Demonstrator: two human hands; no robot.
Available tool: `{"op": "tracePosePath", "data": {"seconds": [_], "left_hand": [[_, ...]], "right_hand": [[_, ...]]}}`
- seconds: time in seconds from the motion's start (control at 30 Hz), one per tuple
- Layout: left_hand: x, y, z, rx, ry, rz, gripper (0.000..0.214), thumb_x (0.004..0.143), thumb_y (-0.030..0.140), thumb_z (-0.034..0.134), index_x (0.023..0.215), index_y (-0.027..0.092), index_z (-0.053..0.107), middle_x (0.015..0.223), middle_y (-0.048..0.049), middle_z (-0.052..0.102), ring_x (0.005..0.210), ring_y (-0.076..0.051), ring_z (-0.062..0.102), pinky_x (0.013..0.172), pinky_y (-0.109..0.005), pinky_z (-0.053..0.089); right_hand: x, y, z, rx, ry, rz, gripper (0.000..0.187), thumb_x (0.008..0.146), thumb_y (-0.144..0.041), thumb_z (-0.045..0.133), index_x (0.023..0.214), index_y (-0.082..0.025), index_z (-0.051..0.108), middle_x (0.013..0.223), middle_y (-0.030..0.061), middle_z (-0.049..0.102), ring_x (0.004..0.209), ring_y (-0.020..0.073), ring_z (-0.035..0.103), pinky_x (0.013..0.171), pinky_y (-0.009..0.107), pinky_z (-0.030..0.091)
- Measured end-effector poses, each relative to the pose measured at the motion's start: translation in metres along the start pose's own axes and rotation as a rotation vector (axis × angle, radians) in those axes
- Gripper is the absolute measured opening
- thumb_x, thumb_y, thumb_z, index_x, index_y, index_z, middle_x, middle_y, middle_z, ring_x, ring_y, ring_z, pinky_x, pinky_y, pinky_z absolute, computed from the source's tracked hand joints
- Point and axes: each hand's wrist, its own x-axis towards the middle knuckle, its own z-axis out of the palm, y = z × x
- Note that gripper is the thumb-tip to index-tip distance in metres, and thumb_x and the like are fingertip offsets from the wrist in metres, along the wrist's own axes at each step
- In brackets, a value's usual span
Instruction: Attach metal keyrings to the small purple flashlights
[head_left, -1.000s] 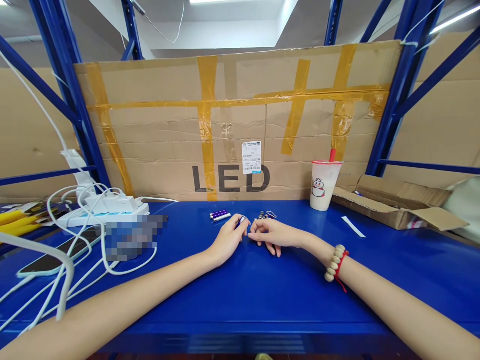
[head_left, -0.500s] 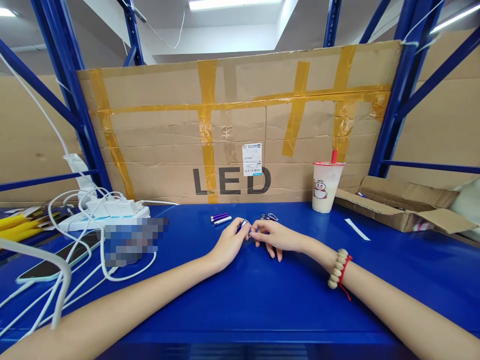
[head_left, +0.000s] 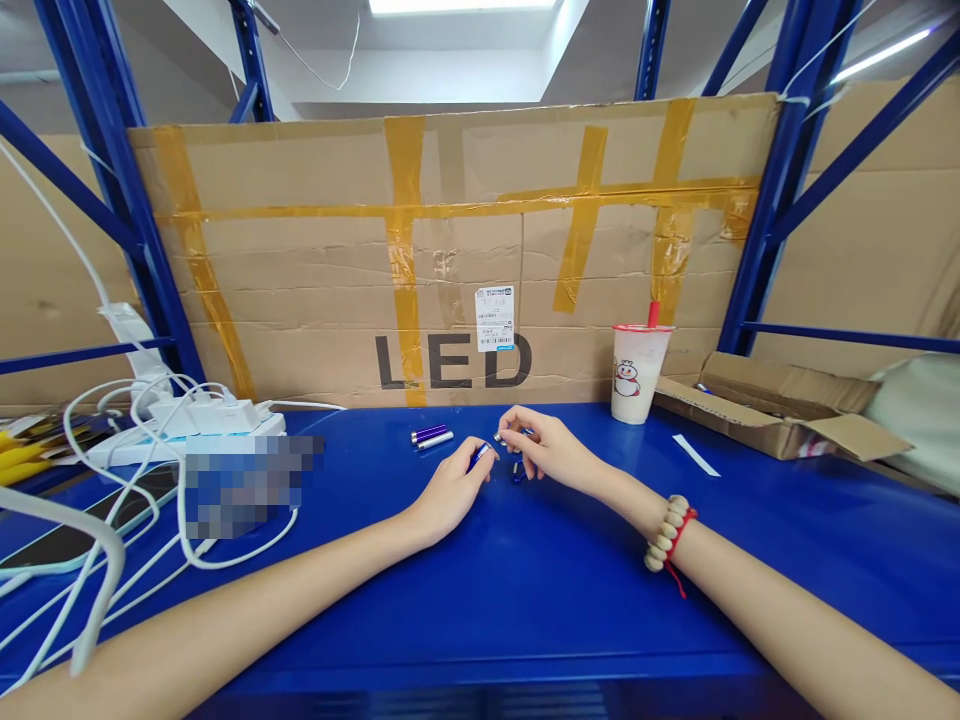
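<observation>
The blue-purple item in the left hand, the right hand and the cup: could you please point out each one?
Blue-purple item (head_left: 477, 457): head view, its visible middle.
Right hand (head_left: 547, 449): head view, back of the hand.
Cup (head_left: 643, 374): head view, side wall beside the print.

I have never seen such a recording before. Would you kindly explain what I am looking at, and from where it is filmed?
No machine here: these are a person's two bare hands. Every picture comes from one camera worn on the head, looking forward and down. The left hand holds a small purple-blue tube. The right hand seems to pinch a tiny shiny piece, too small to name. On the blue surface lie two slim tubes. Further right stands a cup, with a white strip and an open cardboard box near it. At the left are a phone and a power strip.
</observation>
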Motion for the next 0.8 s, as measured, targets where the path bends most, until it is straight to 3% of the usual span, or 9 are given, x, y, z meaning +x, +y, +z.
{"op": "tracePosePath", "data": {"seconds": [0.2,0.47,0.8], "left_hand": [[-0.001,0.001,0.0,0.041,-0.004,0.054,0.027,0.09,0.038,0.028,0.09,0.019,0.048,0.074,0.0023,0.05,0.069,-0.012,0.046,0.065,-0.023,0.036],[-0.003,0.004,0.0,0.092,0.0,0.113,0.026,0.09,0.036,0.03,0.089,0.019,0.05,0.07,0.0027,0.049,0.065,-0.011,0.045,0.061,-0.021,0.035],[-0.007,0.009,0.0,0.128,0.0,0.193,0.025,0.09,0.033,0.03,0.086,0.018,0.05,0.066,0.0033,0.048,0.062,-0.011,0.045,0.061,-0.021,0.035]], "right_hand": [[-0.002,-0.004,-0.001,-0.001,-0.023,-0.032,0.021,0.081,-0.038,0.049,0.081,-0.018,0.05,0.072,-0.0021,0.056,0.041,0.0036,0.05,0.038,0.015,0.04],[0.0,-0.004,-0.006,0.087,-0.052,0.072,0.032,0.07,-0.046,0.061,0.076,-0.014,0.055,0.061,-0.002,0.055,0.041,0.0052,0.049,0.036,0.016,0.039],[0.002,0.005,-0.011,0.124,-0.116,0.12,0.038,0.063,-0.048,0.067,0.074,-0.012,0.063,0.063,0.0003,0.059,0.044,0.004,0.047,0.039,0.016,0.037]]}}
